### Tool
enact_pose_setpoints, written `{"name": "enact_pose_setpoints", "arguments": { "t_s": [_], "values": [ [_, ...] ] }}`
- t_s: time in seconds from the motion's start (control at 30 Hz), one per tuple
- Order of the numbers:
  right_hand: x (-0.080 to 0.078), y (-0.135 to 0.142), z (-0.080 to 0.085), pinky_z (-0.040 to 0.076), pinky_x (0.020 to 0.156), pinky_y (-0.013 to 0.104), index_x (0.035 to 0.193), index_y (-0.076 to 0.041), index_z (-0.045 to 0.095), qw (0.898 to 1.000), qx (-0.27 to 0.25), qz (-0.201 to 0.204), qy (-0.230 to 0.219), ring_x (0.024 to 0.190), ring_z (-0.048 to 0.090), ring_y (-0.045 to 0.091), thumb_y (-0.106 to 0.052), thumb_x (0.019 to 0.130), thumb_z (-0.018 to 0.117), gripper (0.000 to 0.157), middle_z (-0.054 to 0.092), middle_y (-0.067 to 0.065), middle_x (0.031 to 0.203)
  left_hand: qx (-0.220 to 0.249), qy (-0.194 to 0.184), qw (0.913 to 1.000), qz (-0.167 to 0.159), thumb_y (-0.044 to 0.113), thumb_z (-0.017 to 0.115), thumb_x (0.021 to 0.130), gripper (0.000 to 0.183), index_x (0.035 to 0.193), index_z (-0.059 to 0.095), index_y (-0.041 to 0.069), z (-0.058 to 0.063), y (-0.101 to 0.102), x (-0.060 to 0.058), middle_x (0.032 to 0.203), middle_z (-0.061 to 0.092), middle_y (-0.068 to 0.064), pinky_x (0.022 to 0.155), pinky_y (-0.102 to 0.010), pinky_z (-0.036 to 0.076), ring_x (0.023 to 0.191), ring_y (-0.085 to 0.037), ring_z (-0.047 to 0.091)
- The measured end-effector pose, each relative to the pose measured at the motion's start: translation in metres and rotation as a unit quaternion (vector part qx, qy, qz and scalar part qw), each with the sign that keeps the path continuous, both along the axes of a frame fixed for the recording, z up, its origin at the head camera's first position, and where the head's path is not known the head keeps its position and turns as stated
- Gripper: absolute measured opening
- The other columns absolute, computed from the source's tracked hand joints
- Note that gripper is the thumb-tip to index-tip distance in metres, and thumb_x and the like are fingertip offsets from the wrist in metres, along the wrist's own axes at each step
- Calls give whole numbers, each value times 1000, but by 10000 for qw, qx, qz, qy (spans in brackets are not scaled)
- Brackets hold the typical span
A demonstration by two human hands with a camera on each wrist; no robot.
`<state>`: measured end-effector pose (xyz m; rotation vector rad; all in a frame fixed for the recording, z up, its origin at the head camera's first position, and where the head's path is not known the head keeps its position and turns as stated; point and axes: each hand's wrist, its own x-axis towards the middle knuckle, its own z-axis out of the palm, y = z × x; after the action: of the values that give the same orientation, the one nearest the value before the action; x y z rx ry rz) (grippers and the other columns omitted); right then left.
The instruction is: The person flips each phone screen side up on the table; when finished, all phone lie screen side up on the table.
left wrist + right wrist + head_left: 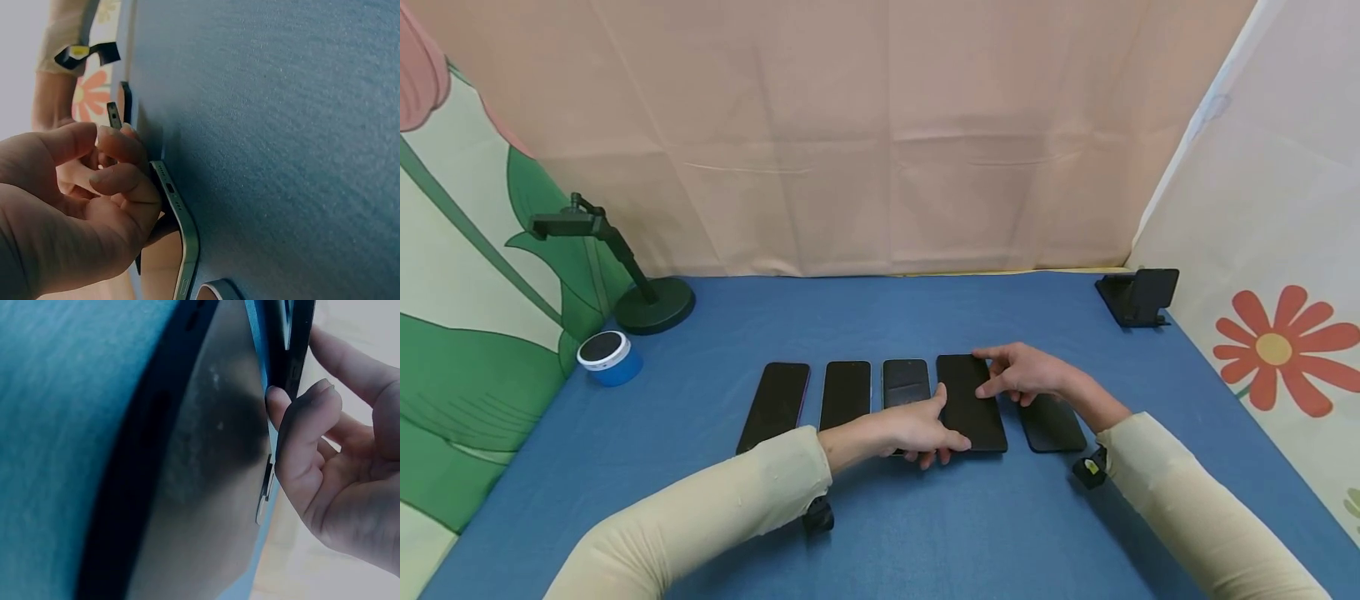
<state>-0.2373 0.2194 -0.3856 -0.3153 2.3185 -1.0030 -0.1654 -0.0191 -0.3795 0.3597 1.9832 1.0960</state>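
Several dark-screened devices lie in a row on the blue table. My left hand (917, 423) reaches across the third phone (906, 379) and grips the black tablet (966, 408) at its left side and near edge. At its far right corner, my right hand (1024, 372) holds the same tablet, thumb over the screen and index finger along the edge. Beneath my right wrist lies another black phone (1052, 425). In the right wrist view, fingertips meet the tablet's edge (303, 344). The left wrist view shows curled fingers above a phone's port end (170, 187).
Left of my hands lie two more phones, one with a purplish edge (775, 400) and one beside it (846, 392). A dark jointed stand (655, 304) and a blue jar (613, 367) stand at the left. A small black folding stand (1138, 296) sits back right.
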Motion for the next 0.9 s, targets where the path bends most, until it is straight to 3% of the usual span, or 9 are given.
{"name": "enact_pose_setpoints", "arguments": {
  "t_s": [0.13, 0.23, 0.27, 0.33, 0.4, 0.5, 0.6, 0.73, 0.9],
  "values": [
    [0, 0, -2, 40, 50, 31, 157, -6, 32, 9998, 122, 59, 161, 56, 44, 16, -20, 92, 74, 79, 55, 5, 83, -13, -54, 10000, -42, 31, 62, 100, 98, 161, -12, 10, 2, 0, 0, 74, 65, -4, 47, -25, 31, 46, -13, 43],
    [0, 0, -3, 41, 50, 32, 157, -6, 33, 9996, 163, 87, 233, 56, 44, 16, -19, 92, 73, 78, 54, 5, 80, -82, 30, 10000, -43, 31, 62, 100, 97, 161, -10, 11, 2, 0, -1, 81, 68, -7, 49, -26, 32, 50, -14, 45],
    [1, 0, -4, 41, 50, 32, 157, -6, 33, 9995, 176, 82, 262, 56, 45, 16, -19, 92, 73, 78, 54, 5, 80, -182, 184, 9996, -62, 32, 63, 99, 97, 162, -8, 11, 2, 0, -2, 84, 69, -9, 50, -26, 33, 51, -15, 46],
    [1, -1, -5, 43, 50, 32, 156, -5, 34, 9991, 191, 102, 368, 57, 46, 17, -19, 92, 73, 77, 54, 6, 81, -686, 892, 9932, -306, 38, 63, 98, 92, 163, 2, 12, 3, 1, -2, 101, 73, -9, 54, -27, 38, 57, -14, 51],
    [1, -1, -6, 44, 51, 33, 155, -4, 36, 9983, 220, 128, 520, 59, 47, 17, -19, 92, 73, 75, 54, 8, 85, -1358, 1721, 9740, -568, 44, 64, 97, 88, 162, 14, 13, 4, 3, -2, 104, 74, -9, 56, -29, 42, 60, -15, 57],
    [1, -1, -8, 46, 51, 34, 154, -4, 39, 9968, 271, 176, 727, 60, 49, 18, -19, 92, 73, 72, 53, 10, 93, -2329, 2839, 9252, -953, 54, 64, 94, 82, 159, 31, 17, 2, 5, 0, 106, 75, -7, 54, -29, 47, 64, -15, 63],
    [1, 0, -8, 47, 51, 35, 153, -5, 40, 9961, 296, 200, 802, 60, 49, 18, -19, 92, 73, 71, 52, 13, 101, -2747, 3302, 8965, -1089, 61, 65, 90, 82, 157, 37, 21, -1, 7, 4, 95, 74, -6, 48, -29, 47, 68, -16, 64],
    [1, 0, -7, 47, 52, 34, 152, -6, 42, 9955, 319, 218, 869, 62, 50, 18, -20, 92, 73, 70, 51, 14, 109, -2994, 3673, 8721, -1224, 67, 65, 87, 87, 156, 38, 21, -6, 10, 8, 75, 67, -1, 46, -29, 44, 62, -14, 60],
    [1, 1, -8, 48, 52, 35, 151, -7, 45, 9947, 365, 213, 942, 64, 52, 18, -21, 91, 74, 68, 52, 14, 110, -3078, 3917, 8577, -1274, 69, 65, 85, 91, 156, 38, 20, -9, 12, 10, 60, 55, 3, 45, -29, 42, 52, -12, 53]
  ]
}}
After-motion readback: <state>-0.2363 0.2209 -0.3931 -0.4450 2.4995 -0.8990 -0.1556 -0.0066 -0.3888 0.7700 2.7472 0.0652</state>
